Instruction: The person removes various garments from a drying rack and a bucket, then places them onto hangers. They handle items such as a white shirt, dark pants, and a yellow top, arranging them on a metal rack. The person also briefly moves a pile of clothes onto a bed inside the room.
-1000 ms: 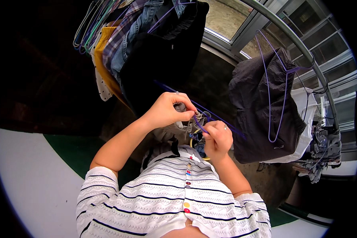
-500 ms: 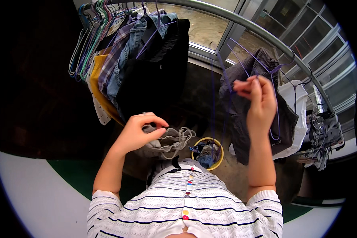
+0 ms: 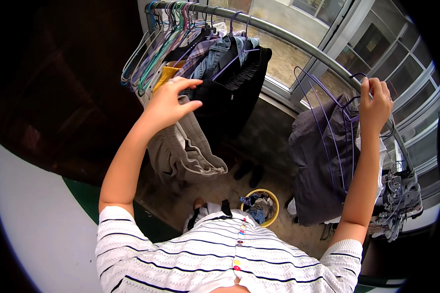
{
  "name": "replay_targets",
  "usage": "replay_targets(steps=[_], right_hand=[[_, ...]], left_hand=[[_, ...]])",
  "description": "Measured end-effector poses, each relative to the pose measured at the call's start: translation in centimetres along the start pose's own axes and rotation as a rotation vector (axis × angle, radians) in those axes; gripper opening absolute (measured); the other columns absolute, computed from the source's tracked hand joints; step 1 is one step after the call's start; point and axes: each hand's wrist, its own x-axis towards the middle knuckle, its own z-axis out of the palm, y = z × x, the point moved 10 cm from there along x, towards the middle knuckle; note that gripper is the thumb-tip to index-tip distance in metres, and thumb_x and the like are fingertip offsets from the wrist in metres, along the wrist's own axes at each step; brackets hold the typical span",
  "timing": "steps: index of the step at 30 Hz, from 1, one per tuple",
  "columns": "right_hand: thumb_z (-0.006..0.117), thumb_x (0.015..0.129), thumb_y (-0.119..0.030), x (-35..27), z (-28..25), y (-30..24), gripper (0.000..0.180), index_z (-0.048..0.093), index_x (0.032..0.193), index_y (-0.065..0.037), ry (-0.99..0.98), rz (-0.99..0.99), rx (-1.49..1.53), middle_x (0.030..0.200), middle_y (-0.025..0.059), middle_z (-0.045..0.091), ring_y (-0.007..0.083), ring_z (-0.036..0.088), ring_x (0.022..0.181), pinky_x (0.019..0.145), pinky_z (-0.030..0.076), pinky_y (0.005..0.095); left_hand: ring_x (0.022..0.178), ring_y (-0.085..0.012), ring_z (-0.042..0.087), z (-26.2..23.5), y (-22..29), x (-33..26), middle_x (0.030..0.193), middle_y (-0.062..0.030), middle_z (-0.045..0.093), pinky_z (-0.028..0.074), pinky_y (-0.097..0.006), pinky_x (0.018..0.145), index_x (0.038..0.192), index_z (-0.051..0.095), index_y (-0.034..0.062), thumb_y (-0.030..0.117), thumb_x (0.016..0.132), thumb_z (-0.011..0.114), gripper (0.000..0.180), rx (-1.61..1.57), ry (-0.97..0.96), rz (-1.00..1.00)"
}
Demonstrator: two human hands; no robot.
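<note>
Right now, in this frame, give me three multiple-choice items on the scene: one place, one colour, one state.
1. Where is the yellow basket? A on the floor below the rail B hung on the rail C in the left hand
2. What colour is the hanger at the right hand? A green B purple C white
3. What does the left hand hold? A nothing B a shoe C a grey garment

A: it sits low beside the feet. B: its wire is purple. C: fingers pinch the cloth.

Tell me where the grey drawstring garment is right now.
In the head view, the grey drawstring garment hangs from the left hand, left of centre, just below the packed hangers on the rail and above the yellow basket.
</note>
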Motion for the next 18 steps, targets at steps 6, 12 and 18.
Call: replay_targets(steps=[6,12,18], right_hand=[[0.061,0.090,-0.029,1.5,0.5,1.4,0.025,0.063,0.078,-0.008,-0.061,0.023,-0.049,0.074,0.0051,0.057,0.0261,0.060,0.070,0.064,0.042,0.0386],[0.062,0.089,-0.031,0.8,3.3,1.4,0.029,0.061,0.075,-0.005,-0.220,0.017,-0.092,0.078,0.0077,0.060,0.0290,0.061,0.073,0.066,0.045,0.0410],[0.064,0.089,-0.031,0.6,0.2,-3.3,0.024,0.064,0.088,-0.007,-0.043,-0.038,-0.035,0.084,0.0118,0.060,0.0293,0.063,0.081,0.071,0.047,0.0405]], left_hand=[[0.096,-0.0303,0.061,2.1,-1.5,2.4,0.107,-0.0147,0.057,0.049,-0.040,0.084,0.126,0.061,0.0156,0.025,0.083,0.073,0.046,0.232,-0.152,-0.145],[0.092,-0.0321,0.060,3.3,-0.8,3.4,0.099,-0.0147,0.058,0.048,-0.039,0.081,0.109,0.063,0.0092,0.023,0.082,0.074,0.032,0.302,-0.183,-0.075],[0.087,-0.0305,0.059,4.1,1.6,2.7,0.093,-0.0129,0.057,0.047,-0.037,0.076,0.095,0.059,0.0038,0.017,0.079,0.074,0.026,0.131,-0.170,0.118]])
